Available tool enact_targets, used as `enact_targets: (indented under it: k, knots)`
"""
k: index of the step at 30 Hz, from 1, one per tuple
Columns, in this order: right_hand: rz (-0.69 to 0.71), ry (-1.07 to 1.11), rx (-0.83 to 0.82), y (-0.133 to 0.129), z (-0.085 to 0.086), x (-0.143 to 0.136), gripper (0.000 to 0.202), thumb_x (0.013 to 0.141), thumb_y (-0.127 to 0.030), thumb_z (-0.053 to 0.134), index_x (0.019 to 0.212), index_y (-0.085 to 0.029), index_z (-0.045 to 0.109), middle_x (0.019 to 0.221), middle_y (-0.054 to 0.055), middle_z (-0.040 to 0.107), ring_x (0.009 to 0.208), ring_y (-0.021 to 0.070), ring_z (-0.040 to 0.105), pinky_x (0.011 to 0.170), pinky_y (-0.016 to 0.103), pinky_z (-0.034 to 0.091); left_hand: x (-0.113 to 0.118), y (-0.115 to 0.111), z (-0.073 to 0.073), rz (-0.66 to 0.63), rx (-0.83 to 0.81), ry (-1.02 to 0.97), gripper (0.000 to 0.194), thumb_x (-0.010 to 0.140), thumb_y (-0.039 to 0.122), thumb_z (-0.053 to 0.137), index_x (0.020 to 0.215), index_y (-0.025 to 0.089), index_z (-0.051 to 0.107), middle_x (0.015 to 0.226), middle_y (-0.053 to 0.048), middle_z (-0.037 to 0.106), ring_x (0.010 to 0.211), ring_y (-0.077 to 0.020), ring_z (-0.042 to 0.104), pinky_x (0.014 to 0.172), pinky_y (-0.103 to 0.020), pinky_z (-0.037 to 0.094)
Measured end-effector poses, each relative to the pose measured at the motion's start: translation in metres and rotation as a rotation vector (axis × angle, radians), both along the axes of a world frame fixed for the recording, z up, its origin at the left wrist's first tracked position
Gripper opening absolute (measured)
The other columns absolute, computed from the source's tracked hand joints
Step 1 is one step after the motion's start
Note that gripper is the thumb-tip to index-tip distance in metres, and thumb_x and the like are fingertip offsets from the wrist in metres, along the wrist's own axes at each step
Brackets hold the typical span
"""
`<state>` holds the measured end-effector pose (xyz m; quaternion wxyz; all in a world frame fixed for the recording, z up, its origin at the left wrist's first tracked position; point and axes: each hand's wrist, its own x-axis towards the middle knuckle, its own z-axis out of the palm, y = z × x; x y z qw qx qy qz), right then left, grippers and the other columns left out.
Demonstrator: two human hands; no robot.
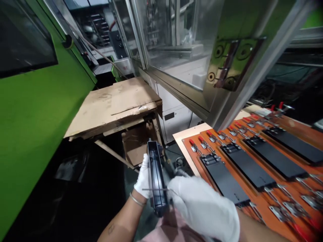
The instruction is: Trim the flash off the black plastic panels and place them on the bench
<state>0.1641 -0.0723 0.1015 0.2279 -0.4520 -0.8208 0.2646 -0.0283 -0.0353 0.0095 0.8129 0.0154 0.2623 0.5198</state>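
Observation:
A long, narrow black plastic part [156,178] with an open, hollow channel is held lengthwise in front of my body. My left hand [143,176], in a white glove, is closed around its left side. My right hand [202,205], also gloved in white, is closed beside the part's near right side. From its fingers a thin, blade-like tool [153,190] reaches leftward across the near end of the part. Most of that tool is hidden in the glove, so its exact kind cannot be made out.
At right, an orange fixture board [188,148] carries several dark flat panels [247,168] and red-handled toggle clamps [194,144]. A metal-framed glass door [176,80] juts in above it. Ahead stands a cardboard-topped table [113,101]; a green machine [32,111] lines the left.

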Motion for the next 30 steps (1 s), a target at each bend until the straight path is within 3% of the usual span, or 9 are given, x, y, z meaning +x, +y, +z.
enact_targets:
  k: [3,7,12,17,20,22,24,28,30]
  knots:
    - [0.132,-0.158,0.023,0.003,-0.009,-0.003,0.013,0.083,-0.022,0.052,0.072,-0.02,0.058,0.071,0.007,0.062,0.062,0.018,0.054,0.051,0.027,0.028,-0.001,-0.001,0.0,-0.032,0.006,0.01,0.043,0.075,0.057,0.067,0.071,0.015,0.061,0.053,0.001,0.059,0.045,-0.0112,0.056,0.044,-0.021,0.041]
    - [0.32,-0.235,-0.087,0.029,-0.005,0.002,0.018,0.084,-0.017,0.046,0.07,-0.02,0.058,0.071,0.002,0.064,0.062,0.0153,0.056,0.053,0.025,0.027,0.0,-0.005,0.003,0.017,-0.082,0.095,0.037,0.076,0.051,0.069,0.078,0.015,0.065,0.06,0.0,0.065,0.052,-0.0123,0.061,0.054,-0.022,0.047]
    - [0.207,-0.174,-0.002,0.06,-0.003,0.0,0.021,0.088,-0.018,0.044,0.072,-0.019,0.057,0.071,0.002,0.064,0.064,0.015,0.057,0.056,0.027,0.027,0.003,-0.013,0.001,0.076,-0.034,0.282,0.035,0.069,0.047,0.077,0.081,0.015,0.07,0.068,-0.003,0.072,0.068,-0.0198,0.069,0.075,-0.031,0.053]
    - [-0.055,-0.026,-0.027,0.084,-0.025,-0.012,0.034,0.096,-0.025,0.035,0.068,-0.019,0.054,0.07,0.006,0.063,0.067,0.0181,0.058,0.063,0.027,0.034,0.009,-0.018,-0.007,0.278,0.216,0.508,0.045,0.05,0.038,0.09,0.086,0.016,0.073,0.085,-0.003,0.076,0.085,-0.0217,0.069,0.083,-0.027,0.05]
    - [-0.195,0.088,-0.111,0.092,-0.037,-0.013,0.032,0.097,-0.027,0.034,0.074,-0.02,0.055,0.07,0.005,0.063,0.068,0.0191,0.059,0.066,0.028,0.039,0.01,-0.017,-0.009,0.184,0.152,0.416,0.046,0.055,0.04,0.087,0.092,0.016,0.073,0.083,-0.003,0.075,0.087,-0.0225,0.069,0.086,-0.027,0.05]
    - [-0.296,0.161,-0.118,0.089,-0.042,-0.008,0.021,0.094,-0.023,0.035,0.09,-0.019,0.056,0.069,0.003,0.061,0.066,0.0193,0.06,0.065,0.028,0.041,0.008,-0.015,-0.01,0.086,0.046,0.309,0.044,0.066,0.05,0.078,0.092,0.015,0.072,0.076,-0.005,0.074,0.084,-0.0238,0.07,0.086,-0.032,0.051]
    - [-0.295,0.245,-0.139,0.08,-0.042,-0.003,0.021,0.09,-0.019,0.036,0.104,-0.019,0.053,0.07,0.002,0.062,0.066,0.0192,0.06,0.065,0.029,0.043,0.003,-0.011,-0.011,0.018,-0.025,0.22,0.045,0.072,0.056,0.071,0.09,0.015,0.071,0.072,-0.005,0.073,0.079,-0.0237,0.07,0.082,-0.033,0.052]
    - [-0.018,0.322,-0.137,0.043,-0.039,0.003,0.021,0.084,-0.014,0.04,0.093,-0.022,0.058,0.087,0.003,0.064,0.083,0.0178,0.061,0.077,0.028,0.044,-0.006,-0.007,-0.014,-0.051,-0.081,0.128,0.044,0.077,0.06,0.063,0.08,0.016,0.069,0.06,-0.002,0.068,0.061,-0.0178,0.067,0.067,-0.027,0.052]
    - [0.094,0.306,-0.133,0.025,-0.04,0.002,0.021,0.078,-0.011,0.044,0.084,-0.024,0.06,0.086,0.0,0.064,0.081,0.0163,0.06,0.076,0.026,0.044,-0.007,-0.007,-0.016,-0.065,-0.086,0.129,0.045,0.078,0.061,0.061,0.076,0.017,0.068,0.056,0.0,0.065,0.054,-0.0151,0.064,0.061,-0.025,0.05]
